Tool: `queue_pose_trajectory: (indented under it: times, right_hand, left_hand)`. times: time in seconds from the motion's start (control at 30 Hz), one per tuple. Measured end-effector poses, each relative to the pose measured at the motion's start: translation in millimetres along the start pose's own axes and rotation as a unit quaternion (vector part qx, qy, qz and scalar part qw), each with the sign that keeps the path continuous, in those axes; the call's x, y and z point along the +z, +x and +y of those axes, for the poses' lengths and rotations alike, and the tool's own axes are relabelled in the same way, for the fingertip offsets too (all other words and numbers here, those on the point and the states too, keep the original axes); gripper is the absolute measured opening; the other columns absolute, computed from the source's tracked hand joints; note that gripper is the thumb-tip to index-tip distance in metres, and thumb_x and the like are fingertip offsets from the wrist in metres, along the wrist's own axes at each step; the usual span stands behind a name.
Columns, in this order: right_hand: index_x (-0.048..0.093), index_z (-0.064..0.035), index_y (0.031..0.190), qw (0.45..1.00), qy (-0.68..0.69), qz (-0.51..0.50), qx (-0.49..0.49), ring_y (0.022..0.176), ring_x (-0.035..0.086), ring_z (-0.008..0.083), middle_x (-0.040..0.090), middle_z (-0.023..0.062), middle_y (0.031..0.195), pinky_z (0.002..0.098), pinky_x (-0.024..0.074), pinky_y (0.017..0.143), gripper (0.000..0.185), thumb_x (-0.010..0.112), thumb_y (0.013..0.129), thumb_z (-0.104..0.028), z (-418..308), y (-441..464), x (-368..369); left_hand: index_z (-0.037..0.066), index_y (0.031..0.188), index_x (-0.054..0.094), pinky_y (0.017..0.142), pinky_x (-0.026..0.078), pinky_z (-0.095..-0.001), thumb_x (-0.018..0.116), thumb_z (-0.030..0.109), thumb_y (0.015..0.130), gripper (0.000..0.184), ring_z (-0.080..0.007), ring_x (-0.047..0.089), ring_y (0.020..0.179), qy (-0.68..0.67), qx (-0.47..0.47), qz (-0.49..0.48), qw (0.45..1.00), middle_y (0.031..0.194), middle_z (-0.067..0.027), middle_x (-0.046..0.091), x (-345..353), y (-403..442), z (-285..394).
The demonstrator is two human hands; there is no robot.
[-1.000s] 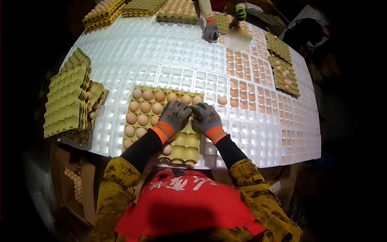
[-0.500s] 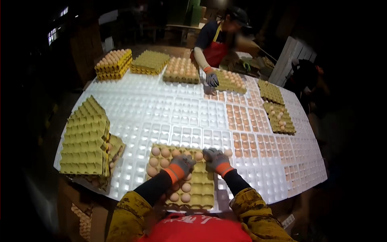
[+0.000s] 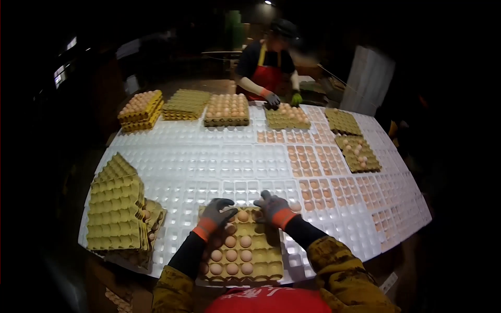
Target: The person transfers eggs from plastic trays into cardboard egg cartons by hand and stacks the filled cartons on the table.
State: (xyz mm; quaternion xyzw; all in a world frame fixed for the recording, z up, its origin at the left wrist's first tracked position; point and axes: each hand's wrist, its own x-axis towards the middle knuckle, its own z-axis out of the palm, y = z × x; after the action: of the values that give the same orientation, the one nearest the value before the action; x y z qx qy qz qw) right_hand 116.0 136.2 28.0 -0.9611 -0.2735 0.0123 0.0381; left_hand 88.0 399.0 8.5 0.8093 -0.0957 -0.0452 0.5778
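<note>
Egg tray (image 3: 269, 255) part filled, its right-hand columns bare

The egg tray is set directly before the wearer's red garment (image 3: 269, 301), and eggs (image 3: 231, 254) are seated in its left and middle columns. The left hand (image 3: 215, 216), covered by a grey and orange glove, is held over the egg tray's far left part. Its fingers are spread, a gap being shown between thumb and forefinger; what lies under the palm is hidden. The right hand (image 3: 272, 209), gloved alike, is placed at the egg tray's far right corner with its fingers bent; whether anything is gripped there cannot be told. Between the two hands, a single egg (image 3: 242, 215) is seen in the egg tray's far row.

White moulded trays (image 3: 334, 229) are spread beyond the egg tray and to both sides of it; in one, just right of its far corner, another egg (image 3: 295, 206) is partly seen. To the egg tray's left, a stack of tan trays (image 3: 115, 214) is piled (a few eggs are glimpsed at its right side). Well beyond the egg tray, a partly filled tray (image 3: 274, 121) is being handled by a co-worker (image 3: 267, 73), by whom one grey glove and one green are worn.
</note>
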Motion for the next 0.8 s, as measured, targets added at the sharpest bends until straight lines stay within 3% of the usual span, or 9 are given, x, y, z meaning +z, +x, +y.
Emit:
queue_pose_trajectory:
  times: [0.07,0.17,0.27,0.37,0.4,0.47,0.6,0.7,0.8]
  right_hand:
    - [0.072,-0.0135,0.102,0.994,-0.094,-0.044,-0.020,0.089,0.067,0.0325,0.064,0.0174,0.113,0.0451,0.0550,0.073,0.031,0.071,0.078,-0.033,-6.2,16.1,33.6]
    - [0.077,-0.0115,0.084,0.996,-0.085,0.001,0.040,0.080,0.069,0.0316,0.066,0.0163,0.103,0.0449,0.0546,0.066,0.017,0.062,0.082,-0.019,-20.8,16.5,40.1]
    - [0.067,-0.0106,0.113,0.994,0.093,0.030,0.058,0.093,0.068,0.0342,0.061,0.0166,0.115,0.0448,0.0537,0.081,0.034,0.065,0.083,-0.027,-14.1,-10.1,15.8]
    - [0.065,-0.0087,0.114,0.897,0.414,0.140,0.068,0.099,0.064,0.0352,0.065,0.0125,0.113,0.0438,0.0507,0.092,0.051,0.076,0.077,-0.042,5.4,-54.0,11.4]
    - [0.065,-0.0104,0.119,0.866,0.450,0.213,0.050,0.087,0.067,0.0287,0.068,0.0112,0.104,0.0396,0.0555,0.079,0.052,0.078,0.080,-0.042,17.1,-59.5,43.8]
    - [0.064,-0.0112,0.124,0.681,0.704,0.026,0.201,0.073,0.066,0.0183,0.068,0.0071,0.097,0.0312,0.0553,0.060,0.051,0.079,0.084,-0.038,26.2,-125.7,-7.8]
    - [0.062,-0.0106,0.127,0.611,0.722,0.055,0.320,0.060,0.059,0.0100,0.066,0.0025,0.091,0.0273,0.0517,0.050,0.059,0.086,0.079,-0.036,96.3,-228.6,35.6]
    - [0.063,-0.0078,0.125,0.561,0.683,0.127,0.450,0.059,0.060,0.0108,0.067,0.0036,0.086,0.0282,0.0506,0.048,0.053,0.085,0.081,-0.027,158.8,-298.1,50.8]
    - [0.064,-0.0084,0.119,0.620,0.607,0.173,0.467,0.068,0.063,0.0166,0.069,0.0071,0.093,0.0319,0.0535,0.057,0.054,0.088,0.076,-0.030,223.0,-341.5,57.0]
  left_hand:
    - [0.013,0.117,0.069,0.082,0.055,-0.0413,0.081,0.037,0.077,0.048,-0.0317,0.068,0.096,0.327,0.034,0.034,0.944,0.115,-0.0153,0.061,15.1,0.1,36.5]
    - [0.015,0.112,0.071,0.086,0.055,-0.0460,0.078,0.037,0.076,0.043,-0.0368,0.066,0.100,0.488,0.048,-0.072,0.869,0.122,-0.0172,0.057,37.1,10.0,45.4]
    - [0.015,0.106,0.073,0.082,0.056,-0.0480,0.072,0.034,0.080,0.033,-0.0369,0.066,0.096,0.610,0.019,-0.090,0.787,0.116,-0.0155,0.059,62.2,23.8,30.1]
    - [0.014,0.106,0.074,0.081,0.056,-0.0446,0.073,0.034,0.081,0.032,-0.0324,0.067,0.099,0.626,-0.040,-0.090,0.774,0.121,-0.0147,0.060,70.4,32.4,28.6]
    - [0.013,0.106,0.073,0.080,0.055,-0.0450,0.077,0.034,0.076,0.037,-0.0330,0.067,0.095,0.589,0.001,-0.097,0.802,0.117,-0.0141,0.061,62.7,26.1,43.6]
    - [0.009,0.100,0.071,0.075,0.055,-0.0437,0.080,0.028,0.072,0.035,-0.0326,0.066,0.086,0.448,0.050,-0.043,0.892,0.106,-0.0101,0.060,42.5,26.4,22.7]
    - [0.007,0.105,0.068,0.062,0.051,-0.0306,0.081,0.016,0.077,0.032,-0.0157,0.058,0.070,0.118,-0.016,0.058,0.991,0.085,-0.0024,0.059,34.5,33.1,13.2]
    - [0.006,0.113,0.067,0.044,0.043,-0.0236,0.079,0.016,0.082,0.034,-0.0096,0.053,0.054,0.005,-0.138,-0.021,0.990,0.086,-0.0012,0.061,94.9,40.1,66.4]
    - [0.003,0.107,0.069,0.081,0.050,-0.0324,0.081,0.017,0.077,0.035,-0.0171,0.061,0.090,0.074,-0.038,-0.094,0.992,0.094,-0.0052,0.064,189.5,47.8,76.6]
